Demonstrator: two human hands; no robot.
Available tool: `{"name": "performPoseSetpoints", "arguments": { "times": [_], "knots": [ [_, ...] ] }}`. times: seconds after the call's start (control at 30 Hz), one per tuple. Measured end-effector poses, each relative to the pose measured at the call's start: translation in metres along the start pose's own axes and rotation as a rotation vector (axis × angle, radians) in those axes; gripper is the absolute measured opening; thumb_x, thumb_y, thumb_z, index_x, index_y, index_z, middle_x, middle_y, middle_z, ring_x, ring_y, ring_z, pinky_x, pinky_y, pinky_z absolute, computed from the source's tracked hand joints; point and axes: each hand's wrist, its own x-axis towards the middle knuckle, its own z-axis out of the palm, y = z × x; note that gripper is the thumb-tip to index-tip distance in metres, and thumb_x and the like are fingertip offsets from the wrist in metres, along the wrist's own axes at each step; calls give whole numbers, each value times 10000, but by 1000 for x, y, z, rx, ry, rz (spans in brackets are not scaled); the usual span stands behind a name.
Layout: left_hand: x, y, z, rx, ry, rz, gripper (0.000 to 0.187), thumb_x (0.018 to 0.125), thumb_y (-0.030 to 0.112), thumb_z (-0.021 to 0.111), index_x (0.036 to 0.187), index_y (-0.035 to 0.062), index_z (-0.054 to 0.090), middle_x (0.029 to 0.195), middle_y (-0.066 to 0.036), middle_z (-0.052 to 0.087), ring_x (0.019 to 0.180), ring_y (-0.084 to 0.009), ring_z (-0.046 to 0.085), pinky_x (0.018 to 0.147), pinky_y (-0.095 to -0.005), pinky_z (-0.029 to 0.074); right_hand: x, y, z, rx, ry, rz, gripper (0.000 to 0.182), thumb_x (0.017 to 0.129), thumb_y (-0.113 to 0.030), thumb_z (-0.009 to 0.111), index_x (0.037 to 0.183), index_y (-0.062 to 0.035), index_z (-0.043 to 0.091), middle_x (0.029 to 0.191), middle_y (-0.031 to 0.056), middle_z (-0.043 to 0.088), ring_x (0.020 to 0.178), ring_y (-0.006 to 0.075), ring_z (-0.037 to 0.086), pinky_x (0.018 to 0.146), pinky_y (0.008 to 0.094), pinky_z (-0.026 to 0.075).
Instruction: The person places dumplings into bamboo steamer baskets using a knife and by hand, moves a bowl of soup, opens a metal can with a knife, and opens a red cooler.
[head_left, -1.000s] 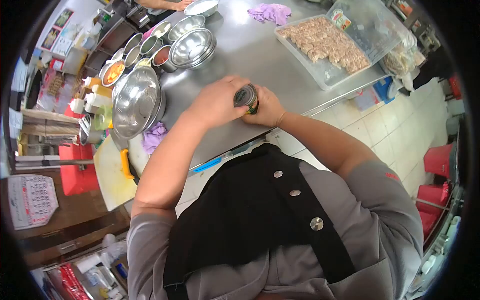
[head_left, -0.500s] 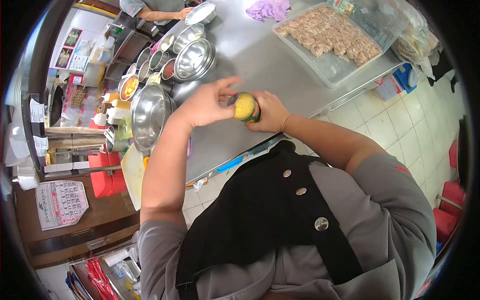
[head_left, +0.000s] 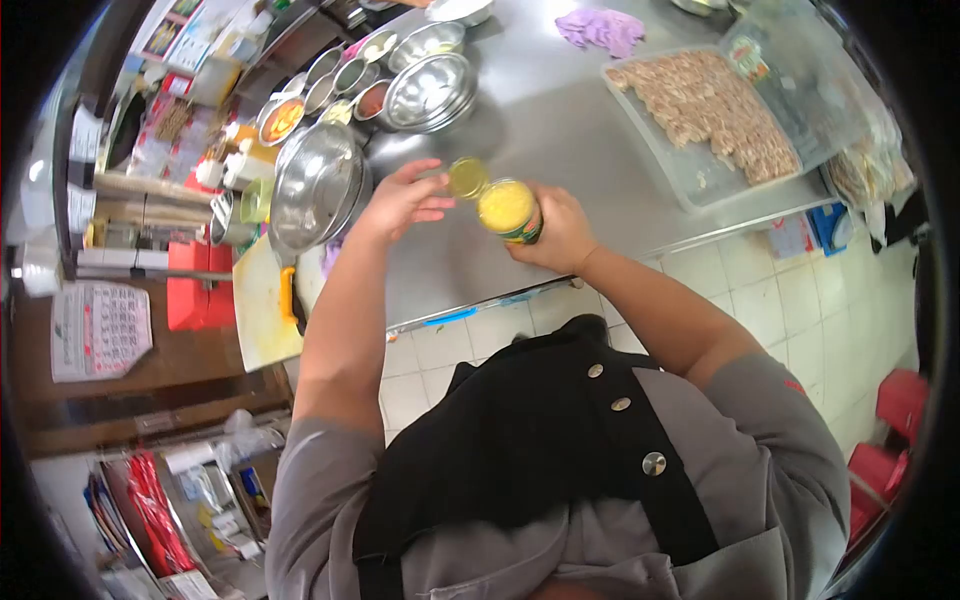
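My right hand (head_left: 562, 232) is wrapped around an opened can (head_left: 522, 228) and keeps it tilted above the steel table. Yellow contents, possibly corn, fill it to near the rim. The round metal lid (head_left: 468, 178) stands raised on the can's left side, seemingly still joined at the edge. Close by the lid is my left hand (head_left: 408, 198), its fingers spread apart; one fingertip comes near or touches the lid's edge.
On the steel table (head_left: 540, 110), a clear plastic tub (head_left: 690, 200) holds raw meat pieces. A purple cloth (head_left: 603, 32) lies at the back. Steel bowls (head_left: 430, 92) and a large colander (head_left: 318, 190) stand left, near a cutting board (head_left: 262, 320) with a yellow-handled knife (head_left: 288, 295).
The lid has swung up, showing the yellow contents. My left hand has moved left off the can and spread its fingers. The view has shifted, and the co-worker is mostly out of frame.
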Motion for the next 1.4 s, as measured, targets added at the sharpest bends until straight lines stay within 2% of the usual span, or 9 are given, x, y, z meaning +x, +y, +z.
{"name": "performPoseSetpoints", "arguments": {
  "times": [0.1, 0.2, 0.43, 0.6, 0.67, 0.87, 1.1, 1.27, 1.4],
  "knots": [
    [-8, -10, 0, -32, 76, 10, 604, 941, 413, 757, 1410, 108, 530, 1145, -67, 682, 965, -192, 714, 785, -341, 574, 0, -3, 2, -52, 26, 14, 697, 660, -326, 849, 1245, -29, 615, 1066, 165, 711, 1023, 389, 659, 954, 468, 505],
    [-49, -7, -3, -116, 76, 120, 577, 944, 409, 754, 1394, 119, 539, 1153, -64, 687, 949, -185, 715, 765, -337, 574, 10, -12, -1, 99, -176, 118, 639, 671, -326, 851, 1195, -31, 637, 1085, 178, 704, 1030, 379, 661, 932, 476, 504],
    [-196, -116, -56, 35, -157, 126, 544, 970, 354, 732, 1395, 71, 543, 1148, -31, 688, 979, -115, 670, 828, -301, 551, 19, 40, 36, 70, 55, 29, 631, 720, -347, 922, 1163, -4, 631, 1065, 175, 647, 973, 352, 628, 866, 461, 512],
    [-331, -279, -143, -34, 374, 234, 548, 951, 343, 758, 1359, 24, 576, 1125, -116, 695, 1006, -175, 668, 866, -329, 545, -11, 0, 46, 167, 254, 110, 335, 940, -227, 783, 1071, 3, 577, 990, 57, 594, 851, 145, 581, 746, 290, 485],
    [-397, -344, -175, -129, 568, 75, 526, 957, 343, 746, 1343, 26, 584, 1098, -111, 696, 969, -171, 679, 815, -328, 548, -35, 32, 44, -120, 249, 185, 247, 995, -204, 712, 995, -17, 551, 899, 30, 566, 777, 123, 518, 706, 288, 463],
    [-530, -478, -247, -539, 905, -383, 493, 959, 396, 717, 1290, 51, 599, 1044, -56, 690, 886, -161, 691, 729, -304, 529, -45, -162, 199, -285, -128, -184, 172, 929, -111, 733, 892, -48, 577, 815, 60, 570, 739, 177, 538, 693, 322, 452],
    [-513, -468, -376, -363, 943, -54, 478, 978, 348, 701, 1315, 32, 578, 1055, -67, 687, 914, -161, 674, 772, -298, 525, -20, -359, 350, -29, -423, -470, 147, 882, -48, 751, 893, -58, 604, 829, 87, 617, 743, 232, 591, 690, 344, 482],
    [-461, -460, -453, -263, 763, 81, 512, 967, 322, 720, 1339, 5, 571, 1093, -93, 687, 876, -152, 659, 801, -306, 537, 2, -384, 420, 33, -492, -437, 114, 898, -69, 735, 888, -68, 622, 802, 80, 629, 722, 216, 602, 668, 336, 483],
    [-458, -453, -515, -113, 772, -60, 516, 968, 339, 720, 1343, 15, 577, 1101, -88, 693, 850, -125, 650, 758, -303, 541, 33, -385, 501, 147, -481, -341, 95, 904, -61, 719, 878, -67, 627, 779, 71, 622, 706, 194, 596, 654, 319, 470]
  ]
}}
